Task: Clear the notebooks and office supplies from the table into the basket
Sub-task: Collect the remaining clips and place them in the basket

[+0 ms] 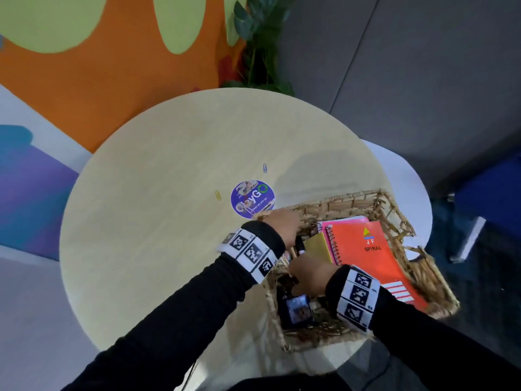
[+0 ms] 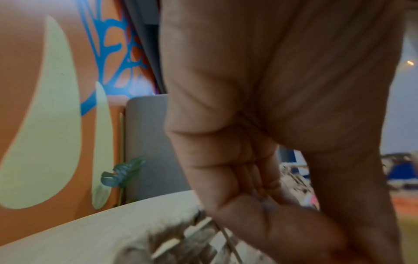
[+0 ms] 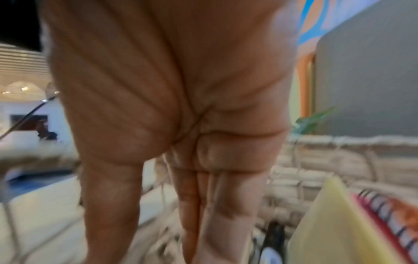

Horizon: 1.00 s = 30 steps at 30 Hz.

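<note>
A woven basket [image 1: 394, 204] stands on the right side of the round table [image 1: 158, 221]. It holds an orange spiral notebook [image 1: 372, 255] on a pink one [image 1: 349, 220], a yellow pad [image 1: 318, 246] [image 3: 334, 223] and a black marker [image 1: 300, 245]. A blue paper clip [image 1: 265, 167] and a yellow paper clip [image 1: 218, 195] lie on the table. My left hand [image 1: 282, 221] [image 2: 260, 187] is at the basket's left rim with its fingers curled; whether they hold anything is hidden. My right hand [image 1: 307, 273] [image 3: 199, 223] reaches down into the basket with straight fingers, holding nothing.
A round purple sticker [image 1: 253, 200] with a silver clip on it lies left of the basket. A small black device [image 1: 296, 309] sits in the basket's near corner. A potted plant [image 1: 259, 43] stands behind the table. A white seat [image 1: 403, 176] lies to the right.
</note>
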Available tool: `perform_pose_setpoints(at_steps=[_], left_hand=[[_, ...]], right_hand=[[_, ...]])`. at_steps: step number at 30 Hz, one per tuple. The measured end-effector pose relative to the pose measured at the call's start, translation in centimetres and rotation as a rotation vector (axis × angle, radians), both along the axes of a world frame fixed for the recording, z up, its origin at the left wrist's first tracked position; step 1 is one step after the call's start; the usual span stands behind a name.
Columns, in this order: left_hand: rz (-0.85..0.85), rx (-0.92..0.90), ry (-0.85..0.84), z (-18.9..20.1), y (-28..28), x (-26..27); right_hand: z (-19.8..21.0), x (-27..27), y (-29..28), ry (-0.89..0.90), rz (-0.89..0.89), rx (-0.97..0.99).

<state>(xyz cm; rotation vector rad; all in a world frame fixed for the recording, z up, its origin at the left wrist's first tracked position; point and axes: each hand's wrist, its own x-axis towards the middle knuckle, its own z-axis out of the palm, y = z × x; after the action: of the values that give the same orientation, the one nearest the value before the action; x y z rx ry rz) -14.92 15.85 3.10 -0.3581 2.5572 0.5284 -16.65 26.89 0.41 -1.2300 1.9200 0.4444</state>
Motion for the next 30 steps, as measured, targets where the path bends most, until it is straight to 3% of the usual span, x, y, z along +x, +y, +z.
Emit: perform_pose_setpoints(at_steps=[6, 12, 15, 16, 20, 23, 26, 30], left_hand=[[-0.148, -0.037, -0.249, -2.6, 2.2, -1.2], [-0.035, 0.029, -0.177, -3.7, 2.6, -1.7], [-0.05, 0.072, -0.385, -2.2, 2.8, -2.3], [-0.021, 0.107, -0.349, -1.5, 2.3, -2.5], [0.228, 0.264, 0.19, 2.0, -3.4, -1.7], [0.593, 0.244, 0.423, 0.1, -9.7, 0.1], [0.9, 0.111, 0.406, -3.8, -14.1, 2.3], [1.054, 0.099, 0.31, -7.6, -15.8, 3.1]], right_hand=[[5.9, -2.4, 4.5, 0.009, -0.299, -0.255], [7.6, -3.1, 7.8, -0.063, -0.517, -0.398], [7.7, -3.5, 8.0, -0.061, -0.544, -0.434], [7.7, -3.8, 7.9, -0.059, -0.553, -0.452], [8.5, -5.4, 6.3, -0.076, -0.587, -0.523], [10.1, -7.1, 3.5, -0.05, -0.574, -0.603], [11.5, -9.4, -0.6, -0.027, -0.56, -0.682], [11.9, -12.5, -8.0, -0.009, -0.469, -0.722]])
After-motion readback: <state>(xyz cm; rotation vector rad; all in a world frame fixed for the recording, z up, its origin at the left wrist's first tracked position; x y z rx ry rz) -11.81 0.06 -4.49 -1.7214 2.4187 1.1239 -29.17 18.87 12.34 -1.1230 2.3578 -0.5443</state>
